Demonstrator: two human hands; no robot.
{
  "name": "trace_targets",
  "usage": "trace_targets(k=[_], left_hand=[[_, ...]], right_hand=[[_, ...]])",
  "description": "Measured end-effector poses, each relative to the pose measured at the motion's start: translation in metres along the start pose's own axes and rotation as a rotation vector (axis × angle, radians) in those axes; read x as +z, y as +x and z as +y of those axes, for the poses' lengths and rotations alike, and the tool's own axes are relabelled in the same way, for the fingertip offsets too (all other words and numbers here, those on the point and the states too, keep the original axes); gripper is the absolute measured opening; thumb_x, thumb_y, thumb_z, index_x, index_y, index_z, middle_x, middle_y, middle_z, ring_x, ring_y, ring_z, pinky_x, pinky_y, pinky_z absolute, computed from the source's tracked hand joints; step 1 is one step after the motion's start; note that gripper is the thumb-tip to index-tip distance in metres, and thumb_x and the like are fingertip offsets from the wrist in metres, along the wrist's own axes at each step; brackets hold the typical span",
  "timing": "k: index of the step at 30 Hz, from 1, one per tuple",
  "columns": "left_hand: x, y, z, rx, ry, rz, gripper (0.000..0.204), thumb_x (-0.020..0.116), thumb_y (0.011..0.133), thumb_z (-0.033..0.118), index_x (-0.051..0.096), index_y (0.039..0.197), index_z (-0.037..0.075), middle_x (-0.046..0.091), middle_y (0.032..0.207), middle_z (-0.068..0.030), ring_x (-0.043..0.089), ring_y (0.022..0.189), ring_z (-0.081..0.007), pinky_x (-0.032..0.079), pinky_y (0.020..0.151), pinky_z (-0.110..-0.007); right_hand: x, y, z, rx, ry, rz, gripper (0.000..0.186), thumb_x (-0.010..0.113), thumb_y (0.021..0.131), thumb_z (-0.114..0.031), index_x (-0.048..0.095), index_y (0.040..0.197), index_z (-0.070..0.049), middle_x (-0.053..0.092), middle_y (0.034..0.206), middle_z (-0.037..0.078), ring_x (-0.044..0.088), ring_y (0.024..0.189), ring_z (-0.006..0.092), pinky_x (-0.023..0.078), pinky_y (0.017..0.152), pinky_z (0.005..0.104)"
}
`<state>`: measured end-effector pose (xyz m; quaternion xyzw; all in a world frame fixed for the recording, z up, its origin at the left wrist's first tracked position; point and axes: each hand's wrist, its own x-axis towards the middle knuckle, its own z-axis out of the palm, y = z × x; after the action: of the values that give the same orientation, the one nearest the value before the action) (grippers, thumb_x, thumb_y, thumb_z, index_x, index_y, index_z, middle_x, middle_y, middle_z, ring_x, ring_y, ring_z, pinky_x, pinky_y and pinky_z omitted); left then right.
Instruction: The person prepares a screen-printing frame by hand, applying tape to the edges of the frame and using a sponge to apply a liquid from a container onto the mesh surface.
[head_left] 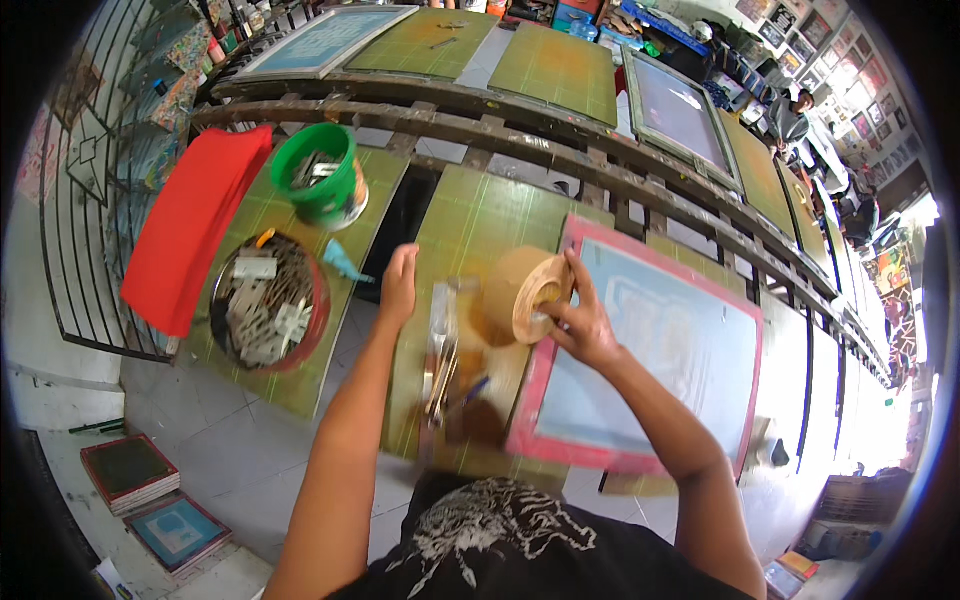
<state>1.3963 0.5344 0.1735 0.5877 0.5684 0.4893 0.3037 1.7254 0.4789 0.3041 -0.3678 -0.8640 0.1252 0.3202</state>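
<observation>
Closest to the camera is the person's black shirt (500,545) with a white print on it, and both bare forearms run up from there onto the workbench.

The right hand (580,325) is wrapped around a big roll of brown tape (520,293), fingers curled over the rim near the core. The roll stands on edge over the seam between the green board (480,215) and the red-framed screen (650,350). Its open core faces right and a bit toward the person, so its axis runs roughly left to right across the bench.

The left hand (398,285) is loose, palm down with fingers relaxed, resting at the left edge of that green board and holding nothing. Between the two hands there's a blurry metal tool (440,350), long axis running away from the person, with something blue like a pen (472,390) just beside its near end. Can't make out more than that.

Off to the left, a round red tray (318,300) full of small scraps sits on another green board. Beyond it is a green bucket (322,180), with a folded red cloth (190,225) further left.

Further back, dark wooden rails (480,125) cross the bench, and more screens and green boards line up behind them. Another person (795,115) is at the far right end.

On the floor at lower left are a couple of stacked screens (150,495).
</observation>
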Motion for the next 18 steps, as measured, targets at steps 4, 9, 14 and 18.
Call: trace_targets(k=[4,9,14,18], left_hand=[[-0.018,-0.028,0.075,-0.024,-0.321,-0.311,0.048,0.049,0.103,0.037,0.054,0.133,0.0,0.059,0.132,-0.014,0.055,0.124,-0.0256,0.043,0.104,-0.038],[-0.005,-0.201,0.158,-0.271,-1.21,-1.028,0.085,0.061,0.089,0.064,0.043,0.144,0.003,0.041,0.151,-0.0129,0.045,0.135,-0.0234,0.041,0.11,-0.04],[-0.001,-0.303,0.18,-0.238,-1.269,-0.901,0.104,0.067,0.072,0.078,0.045,0.14,0.002,0.04,0.152,-0.0172,0.051,0.129,-0.0229,0.044,0.108,-0.039],[0.01,-0.34,0.186,-0.268,-1.019,-0.519,0.097,0.077,0.064,0.073,0.053,0.126,0.002,0.053,0.134,-0.0137,0.058,0.117,-0.0234,0.049,0.099,-0.038]], right_hand=[[0.02,-0.094,-0.096,0.174,0.119,0.104,0.043,0.082,0.064,-0.003,0.069,0.104,-0.014,0.024,0.155,0.033,0.039,0.137,0.0518,0.046,0.104,0.0516],[0.04,-0.182,-0.186,0.239,0.672,0.135,0.043,0.085,0.069,-0.004,0.063,0.106,-0.009,0.02,0.159,0.031,0.026,0.147,0.0475,0.029,0.116,0.0499],[0.033,-0.231,-0.228,0.218,0.734,-0.014,0.053,0.087,0.069,-0.008,0.064,0.116,-0.008,0.013,0.164,0.024,0.017,0.151,0.0413,0.022,0.119,0.0496],[0.008,-0.26,-0.234,0.496,0.696,0.105,0.058,0.082,0.074,-0.007,0.062,0.128,-0.008,0.032,0.159,0.019,0.035,0.145,0.0316,0.032,0.116,0.043]])
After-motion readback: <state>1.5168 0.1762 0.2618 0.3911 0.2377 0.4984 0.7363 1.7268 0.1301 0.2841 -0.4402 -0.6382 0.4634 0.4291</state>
